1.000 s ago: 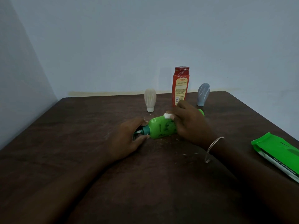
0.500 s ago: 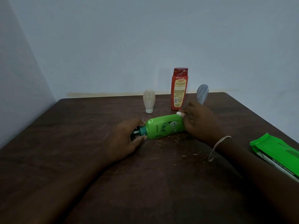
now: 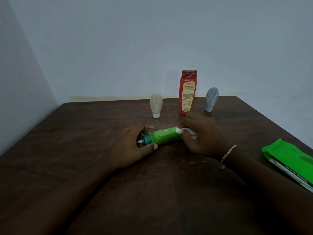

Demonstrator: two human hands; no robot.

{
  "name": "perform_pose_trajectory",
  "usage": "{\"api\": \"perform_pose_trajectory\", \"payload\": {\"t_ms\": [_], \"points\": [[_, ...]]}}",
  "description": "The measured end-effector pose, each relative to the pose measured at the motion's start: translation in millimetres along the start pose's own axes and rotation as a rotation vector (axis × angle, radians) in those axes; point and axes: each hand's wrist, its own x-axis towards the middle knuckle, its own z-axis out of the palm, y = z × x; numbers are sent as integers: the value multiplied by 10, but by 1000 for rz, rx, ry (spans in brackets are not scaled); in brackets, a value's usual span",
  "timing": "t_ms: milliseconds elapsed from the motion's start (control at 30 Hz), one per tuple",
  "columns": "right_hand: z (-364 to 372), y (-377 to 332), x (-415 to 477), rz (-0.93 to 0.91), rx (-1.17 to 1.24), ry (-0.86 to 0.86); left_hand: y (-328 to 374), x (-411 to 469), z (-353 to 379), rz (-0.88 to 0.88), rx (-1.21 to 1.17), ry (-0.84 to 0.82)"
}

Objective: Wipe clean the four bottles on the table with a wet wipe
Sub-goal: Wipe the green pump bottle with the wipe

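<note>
The glossy green plastic bottle (image 3: 164, 136) lies across the dark wooden table (image 3: 84, 133), left hand (image 3: 130, 146) gripping its teal cap end, right hand (image 3: 201, 134) pinching the white wet wipe (image 3: 182, 130) against its base end.

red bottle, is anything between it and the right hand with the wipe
Nothing visible does. The red bottle stands upright right behind the right hand. That hand holds the wipe against the green bottle, which lies nearer the person, out of that path.
</note>
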Motion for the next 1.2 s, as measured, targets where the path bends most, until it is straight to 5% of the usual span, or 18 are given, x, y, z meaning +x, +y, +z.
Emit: {"api": "perform_pose_trajectory", "payload": {"t_ms": [667, 867, 1067, 1200], "points": [[246, -383, -1, -135, 3, -320, -60, 81, -4, -33, 55, -201], [212, -294, 44, -74, -13, -240, -106, 129, 23, -42, 43, -222], [258, -488, -6, -160, 11, -378, -103, 117, 51, -65, 17, -185], [220, -336, 48, -68, -17, -252, -76, 124, 58, -75, 1, -186]]}}
